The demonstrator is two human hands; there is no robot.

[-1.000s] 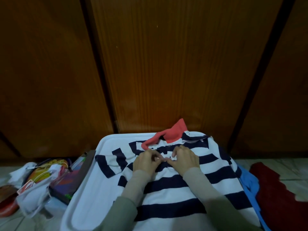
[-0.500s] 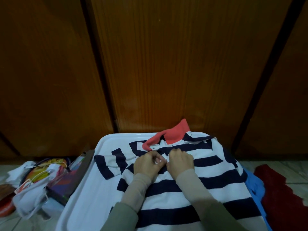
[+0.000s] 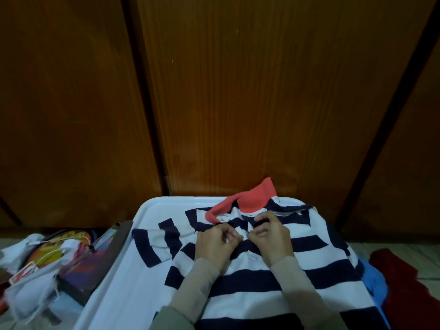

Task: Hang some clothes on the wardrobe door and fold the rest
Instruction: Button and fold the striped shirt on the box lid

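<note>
At far left a heap of bags and packets (image 3: pixel 45 263) lies on the floor, touching the left edge of the one white surface (image 3: pixel 123 277). A bare strip of that surface runs down its left side, beside the shirt's spread sleeve. One striped polo shirt (image 3: pixel 257 279), navy and white with a coral collar (image 3: pixel 250 198), lies flat on it, collar at the far edge against the wardrobe doors (image 3: pixel 238 91); three wooden panels show, leaving no room beyond the collar. Two hands work at the placket just below the collar. The left hand (image 3: pixel 215 244) has its fingers curled, pinching the white fabric at the front opening. The right hand (image 3: pixel 271 236), touching it, is curled too and seems to pinch the other edge, though the dim light blurs the fingertips. The shirt hangs over the surface's right edge. Just beside it lies one blue garment (image 3: pixel 375 284), then one dark red cloth (image 3: pixel 404 282) on the floor.
</note>
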